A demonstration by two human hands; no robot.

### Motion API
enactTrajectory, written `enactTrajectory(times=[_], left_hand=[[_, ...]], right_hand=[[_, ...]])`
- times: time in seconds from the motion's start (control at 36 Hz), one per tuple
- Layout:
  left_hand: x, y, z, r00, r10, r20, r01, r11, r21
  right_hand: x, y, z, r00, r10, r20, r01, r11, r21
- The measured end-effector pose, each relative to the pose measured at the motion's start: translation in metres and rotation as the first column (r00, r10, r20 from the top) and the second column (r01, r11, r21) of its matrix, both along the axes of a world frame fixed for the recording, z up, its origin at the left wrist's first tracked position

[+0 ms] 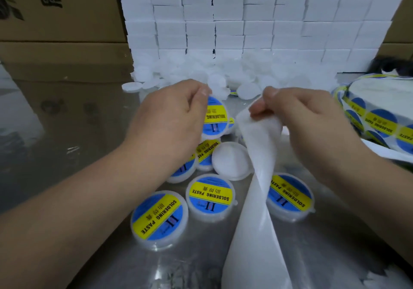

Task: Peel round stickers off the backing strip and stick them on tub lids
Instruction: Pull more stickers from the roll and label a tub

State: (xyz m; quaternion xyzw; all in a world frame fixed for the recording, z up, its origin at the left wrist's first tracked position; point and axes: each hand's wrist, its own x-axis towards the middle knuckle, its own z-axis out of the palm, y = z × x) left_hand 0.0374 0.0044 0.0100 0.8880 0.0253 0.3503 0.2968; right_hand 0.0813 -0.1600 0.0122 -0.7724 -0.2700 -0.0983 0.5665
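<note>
My left hand (169, 121) pinches a sticker (215, 115) by its top edge, mid-frame; my right hand (297, 119) grips the strip (252, 177). I should centre it over the bare lid (232, 160) (just below), then smooth outward.

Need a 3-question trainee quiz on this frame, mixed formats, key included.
1. True or false: the right hand pinches the white backing strip.
2. What does the left hand hold? A) a round sticker B) scissors C) a cardboard box
3. Fill in: the lid just left of the strip is ____ (labelled or bare).

Key: 1 true; 2 A; 3 bare.
</note>
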Motion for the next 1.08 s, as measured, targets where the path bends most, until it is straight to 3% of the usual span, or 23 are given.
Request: enactTrajectory(times=[0.14, 0.22, 0.28, 0.36, 0.44, 0.58, 0.67, 0.75, 0.86, 0.94, 1.08], left_hand=[[0.015, 0.008, -0.006, 0.961, 0.171, -0.219, -0.109, 0.957, 0.269], [0.016, 0.007, -0.006, 0.949, 0.212, -0.233, -0.119, 0.926, 0.357], [0.013, 0.007, -0.004, 0.983, 0.122, -0.134, -0.082, 0.958, 0.275], [0.002, -0.003, 0.002, 0.992, -0.117, -0.047, 0.111, 0.987, -0.114], [-0.003, -0.012, 0.004, 0.950, -0.310, -0.024, 0.276, 0.876, -0.395], [0.001, -0.012, 0.008, 0.929, -0.366, 0.056, 0.321, 0.718, -0.618], [0.003, -0.009, 0.008, 0.915, -0.376, 0.143, 0.355, 0.587, -0.727], [0.003, -0.006, 0.012, 0.896, -0.390, 0.211, 0.396, 0.489, -0.777], [0.003, -0.002, 0.012, 0.901, -0.377, 0.213, 0.390, 0.493, -0.778], [0.002, 0.001, 0.012, 0.909, -0.360, 0.209, 0.375, 0.492, -0.785], [-0.001, 0.004, 0.013, 0.893, -0.406, 0.196, 0.388, 0.469, -0.793]], right_hand=[[-0.006, 0.001, 0.000, 0.985, 0.165, 0.039, -0.167, 0.984, 0.056], [-0.008, 0.000, -0.001, 0.963, 0.265, 0.051, -0.269, 0.956, 0.115], [-0.008, -0.002, 0.000, 0.951, 0.300, 0.075, -0.308, 0.942, 0.135], [-0.008, -0.002, 0.000, 0.938, 0.327, 0.118, -0.339, 0.934, 0.110], [-0.009, -0.002, -0.001, 0.915, 0.376, 0.143, -0.392, 0.915, 0.097], [-0.010, -0.002, -0.002, 0.910, 0.354, 0.216, -0.393, 0.903, 0.176], [-0.006, -0.003, -0.002, 0.947, 0.245, 0.208, -0.300, 0.904, 0.305], [0.002, -0.004, -0.002, 0.986, 0.104, 0.133, -0.139, 0.948, 0.288], [0.012, 0.000, -0.005, 0.990, 0.051, -0.132, -0.039, 0.995, 0.093], [0.012, 0.001, -0.005, 0.986, -0.012, -0.166, 0.010, 1.000, -0.012], [0.019, 0.000, 0.004, 0.898, -0.023, -0.439, 0.083, 0.989, 0.118]])
